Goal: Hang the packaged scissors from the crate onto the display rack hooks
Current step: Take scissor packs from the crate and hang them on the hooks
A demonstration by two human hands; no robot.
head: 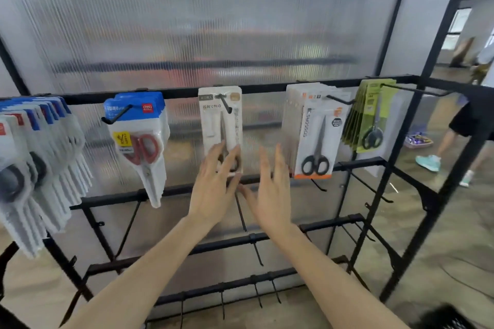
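Grip state: both hands are held with fingers straight and nothing clasped. Left hand (213,184) is laid with fingertips on the lower part of the white scissors pack (220,125), hung upright on its hook (224,103) at frame centre. Right hand (271,189) is kept just beside it, apart. Pack's long axis is noted as vertical. Bare hooks are seen below; crate possibly at lower right, blurred.
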